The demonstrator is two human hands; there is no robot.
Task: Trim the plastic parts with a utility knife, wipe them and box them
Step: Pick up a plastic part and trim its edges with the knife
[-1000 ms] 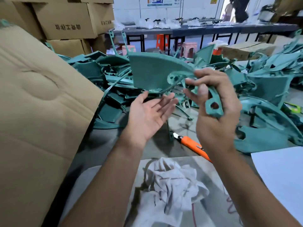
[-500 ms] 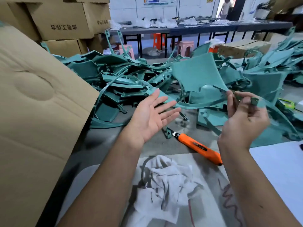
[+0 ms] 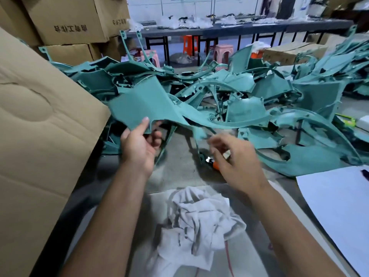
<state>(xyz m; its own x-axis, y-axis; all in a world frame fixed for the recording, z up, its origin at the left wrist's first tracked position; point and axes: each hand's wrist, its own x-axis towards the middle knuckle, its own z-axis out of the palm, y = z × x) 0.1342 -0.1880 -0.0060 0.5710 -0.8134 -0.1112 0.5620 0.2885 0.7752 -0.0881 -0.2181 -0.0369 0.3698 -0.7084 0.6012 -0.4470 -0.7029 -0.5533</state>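
Hands work above a grey desk piled with teal parts. Left hand pinches one plastic part by its lower edge, thumb on top, holding it up over the pile — a broad curved panel trailing a thin arm. Right hand, blurred, hovers with fingers loosely apart over the orange utility knife, holding nothing. The part looks light, stiff yet springy; gripping the wide panel seems safer than its slender arm. A white rag lies nearer.
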